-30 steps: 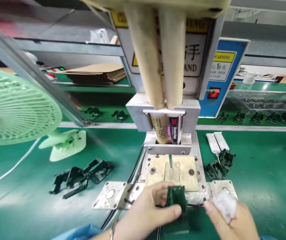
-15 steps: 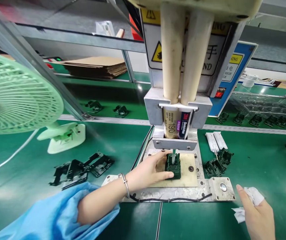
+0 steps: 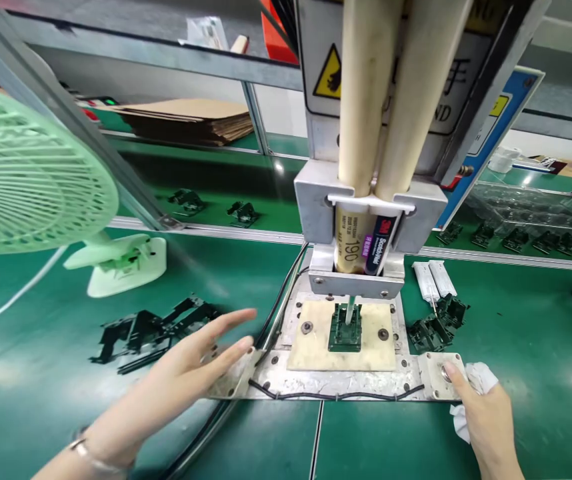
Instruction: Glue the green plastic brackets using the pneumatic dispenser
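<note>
My left hand [image 3: 193,363] is open, fingers apart, over the left end of the metal base, with nothing in it. A crumpled white wipe [image 3: 481,378] is tucked in my right hand [image 3: 489,413]. The right thumb rests on the round metal push button [image 3: 446,373] of the base's right block. On the cream plate [image 3: 311,350] sits a dark green molded part [image 3: 345,337], untouched by either hand. The dispenser's nozzle [image 3: 351,310] points down over this part. Above it, a twin adhesive cartridge [image 3: 363,240] is held in the metal bracket [image 3: 321,210].
A green clip fan [image 3: 126,263] stands at left. Dark molded parts [image 3: 156,330] lie left of the base, and others [image 3: 436,327] lie right of it beside two white packets [image 3: 433,280]. Several more parts [image 3: 516,239] line the back ledge. Black cables [image 3: 279,293] run beside the dispenser.
My left hand has let go of the dark part and moved left, off the plate. My right hand has moved left, bringing its thumb onto the button, still with the wipe.
</note>
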`<state>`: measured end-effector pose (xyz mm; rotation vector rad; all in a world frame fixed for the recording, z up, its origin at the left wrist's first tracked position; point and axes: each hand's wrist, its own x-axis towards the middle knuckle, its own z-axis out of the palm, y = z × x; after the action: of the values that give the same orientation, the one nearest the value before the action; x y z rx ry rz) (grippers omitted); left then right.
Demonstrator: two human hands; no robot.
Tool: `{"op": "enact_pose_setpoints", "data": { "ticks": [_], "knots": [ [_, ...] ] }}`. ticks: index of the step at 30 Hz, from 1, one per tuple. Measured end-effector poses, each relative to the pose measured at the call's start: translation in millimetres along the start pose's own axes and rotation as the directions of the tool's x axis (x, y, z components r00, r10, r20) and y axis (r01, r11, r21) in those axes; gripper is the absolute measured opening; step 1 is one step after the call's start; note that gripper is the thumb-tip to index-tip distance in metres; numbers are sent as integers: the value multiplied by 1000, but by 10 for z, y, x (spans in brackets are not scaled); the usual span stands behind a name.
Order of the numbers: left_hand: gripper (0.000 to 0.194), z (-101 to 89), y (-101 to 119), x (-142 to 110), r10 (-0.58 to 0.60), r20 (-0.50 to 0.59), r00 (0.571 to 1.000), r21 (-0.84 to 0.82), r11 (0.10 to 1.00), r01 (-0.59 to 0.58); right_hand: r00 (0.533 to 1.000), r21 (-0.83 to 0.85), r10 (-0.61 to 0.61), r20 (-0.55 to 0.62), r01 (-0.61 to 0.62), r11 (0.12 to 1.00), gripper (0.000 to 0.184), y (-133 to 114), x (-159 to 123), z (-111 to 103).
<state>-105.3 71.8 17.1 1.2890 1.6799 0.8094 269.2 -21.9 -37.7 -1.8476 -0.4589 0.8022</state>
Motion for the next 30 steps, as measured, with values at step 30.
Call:
{"op": "enact_pose_setpoints", "data": {
  "ticks": [30],
  "knots": [
    [73, 110, -540, -54, -179, 24, 984, -417, 893, 172, 998, 11, -30, -48, 31, 999, 67, 72, 28, 17]
  ]
}}
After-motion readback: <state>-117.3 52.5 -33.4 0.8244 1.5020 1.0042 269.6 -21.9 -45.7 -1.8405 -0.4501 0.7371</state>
